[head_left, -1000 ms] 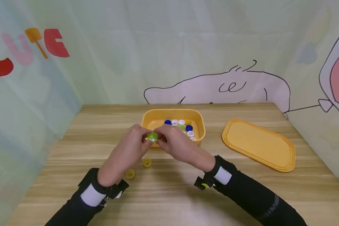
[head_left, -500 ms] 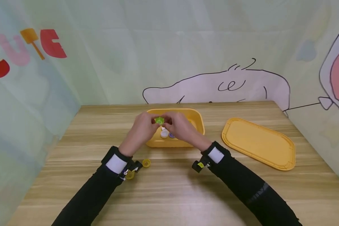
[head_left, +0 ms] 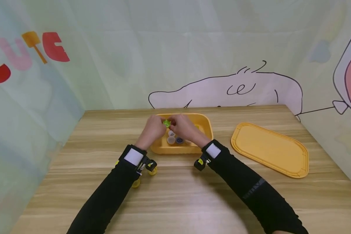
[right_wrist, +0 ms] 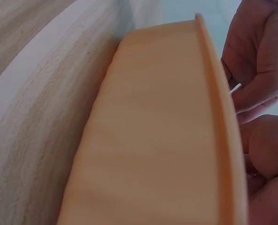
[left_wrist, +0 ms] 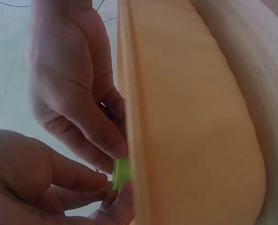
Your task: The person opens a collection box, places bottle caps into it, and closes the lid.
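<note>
A printed cloth [head_left: 175, 61] is hung behind a wooden table [head_left: 175, 201]. At right, a flat yellow lid [head_left: 269, 150] is placed near a deeper yellow tray [head_left: 175, 150]. Above the tray's left part, a green cap [head_left: 166, 123] is pinched at the fingertips, between the left hand [head_left: 153, 130] and the right hand [head_left: 185, 128]. White caps [head_left: 171, 140] are contained in the tray; yellow caps [head_left: 136, 184] are partly hidden near the left sleeve [head_left: 109, 196].
</note>
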`<state>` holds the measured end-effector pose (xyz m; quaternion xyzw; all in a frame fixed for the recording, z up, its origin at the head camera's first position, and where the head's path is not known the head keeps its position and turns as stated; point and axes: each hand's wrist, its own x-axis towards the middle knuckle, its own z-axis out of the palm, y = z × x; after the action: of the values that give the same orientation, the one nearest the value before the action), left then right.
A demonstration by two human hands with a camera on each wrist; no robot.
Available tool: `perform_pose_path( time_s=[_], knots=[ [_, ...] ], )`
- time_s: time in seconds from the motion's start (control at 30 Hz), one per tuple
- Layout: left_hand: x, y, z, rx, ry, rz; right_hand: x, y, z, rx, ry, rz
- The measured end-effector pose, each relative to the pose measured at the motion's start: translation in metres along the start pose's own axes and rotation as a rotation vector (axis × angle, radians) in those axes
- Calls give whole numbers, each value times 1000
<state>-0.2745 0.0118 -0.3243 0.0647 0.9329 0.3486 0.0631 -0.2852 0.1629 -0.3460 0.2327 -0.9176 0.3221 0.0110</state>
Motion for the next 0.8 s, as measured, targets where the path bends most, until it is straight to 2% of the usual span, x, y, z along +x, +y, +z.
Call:
perform_pose_path(
  time_s=[0.17,0.33,0.47,0.63,0.8],
  knots=[
    [7,-8,7,-39,3,-46,6,5,8,-13,0,-10],
    [15,-15,14,-34,8,-45,8,9,17,-31,-27,11],
    [20,-17,18,-30,-14,-63,9,13,21,-65,-43,16],
    [26,-19,18,-5,-22,-86,10,14,24,-81,-42,15],
    [31,-24,18,-21,-45,-133,14,11,25,-91,-45,27]
  ],
)
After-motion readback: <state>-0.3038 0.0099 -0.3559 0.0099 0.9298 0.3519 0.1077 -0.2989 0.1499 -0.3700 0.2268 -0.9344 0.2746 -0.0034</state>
